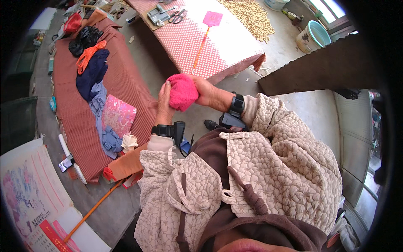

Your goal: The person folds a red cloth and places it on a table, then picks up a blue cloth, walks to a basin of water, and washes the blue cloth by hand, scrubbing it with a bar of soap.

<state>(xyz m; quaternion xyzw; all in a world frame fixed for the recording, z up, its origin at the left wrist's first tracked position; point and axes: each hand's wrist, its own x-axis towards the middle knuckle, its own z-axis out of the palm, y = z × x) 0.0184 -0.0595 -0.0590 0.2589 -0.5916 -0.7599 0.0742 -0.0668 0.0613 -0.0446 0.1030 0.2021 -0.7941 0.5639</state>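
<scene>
A bright pink, fuzzy bundle of cloth (183, 93) is held up between my two hands, above the floor. My left hand (164, 102) grips its left side, the thumb near the top. From the right, my right hand (206, 91) presses against the bundle, its fingers partly hidden behind it. Whether the cloth is rolled or folded cannot be told. Just beyond my hands is the corner of a table with a red and white dotted cover (179, 47). On that cover lies a pink fly swatter (213, 19) with an orange handle.
Scissors (178, 16) and a grey device (158, 15) sit on the table's far left. Left of me, a red-covered couch (126, 72) bears dark blue clothing (92, 74), a pink patterned cushion (119, 115) and black plastic bags (89, 37). Peanuts (252, 19) cover floor beyond; a bucket (311, 37) stands right.
</scene>
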